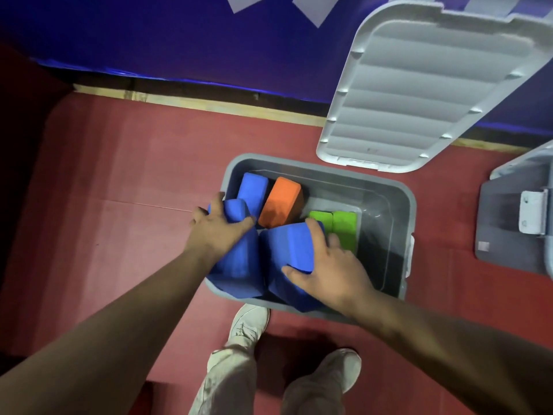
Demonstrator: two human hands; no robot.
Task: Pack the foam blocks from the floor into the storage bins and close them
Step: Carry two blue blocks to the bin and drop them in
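An open grey storage bin [389, 193] stands on the red floor. Inside it lie a blue foam block [253, 188], an orange block [279, 202] and two green blocks [341, 226] side by side. My left hand [220, 227] grips a large blue block [239, 265] at the bin's near left corner. My right hand [329, 265] grips a second large blue block [291, 250] beside it, thumb on its near face. Both held blocks hang over the bin's near rim.
The bin's grey ribbed lid [419, 85] leans against the blue wall behind it. A second grey bin with a latch [520, 217] sits at the right edge. My two shoes [251, 324] stand just before the bin on red floor [119, 190].
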